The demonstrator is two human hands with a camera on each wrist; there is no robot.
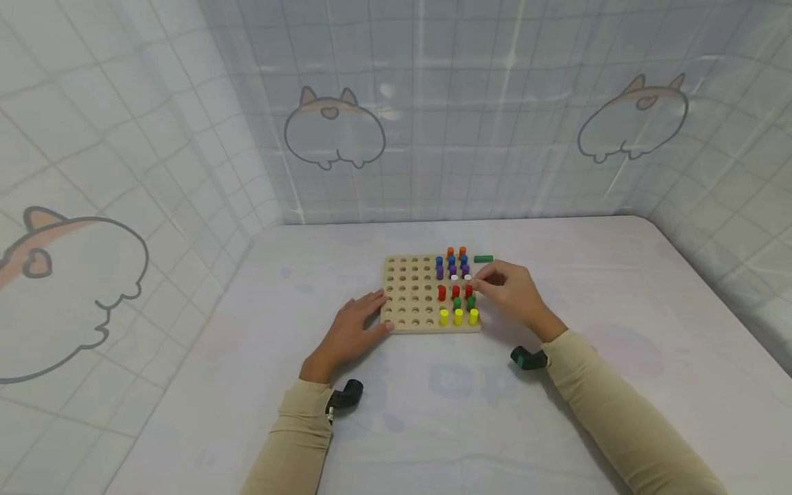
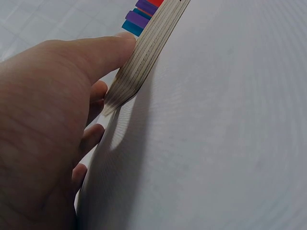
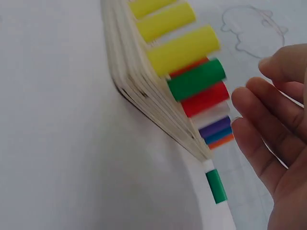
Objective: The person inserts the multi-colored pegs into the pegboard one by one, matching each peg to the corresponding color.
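A square wooden pegboard (image 1: 416, 323) lies on the table with rows of coloured pegs along its right side. My left hand (image 1: 354, 328) rests at the board's left edge, thumb on the near corner; the left wrist view shows the thumb (image 2: 103, 55) against the layered edge. My right hand (image 1: 512, 290) is at the right edge, thumb and index close together beside a white peg (image 1: 467, 278). In the right wrist view its fingers (image 3: 268, 115) are lightly bent near the peg tops, with no peg visible between them. Red pegs (image 1: 442, 293) and yellow pegs (image 1: 458, 317) stand nearby.
A loose green peg (image 1: 484, 259) lies on the table off the board's far right corner. Orange, blue and purple pegs (image 1: 453, 269) stand in the far rows, with green pegs (image 1: 457, 303) nearer. A white tiled-pattern curtain (image 1: 445, 172) hangs behind the table.
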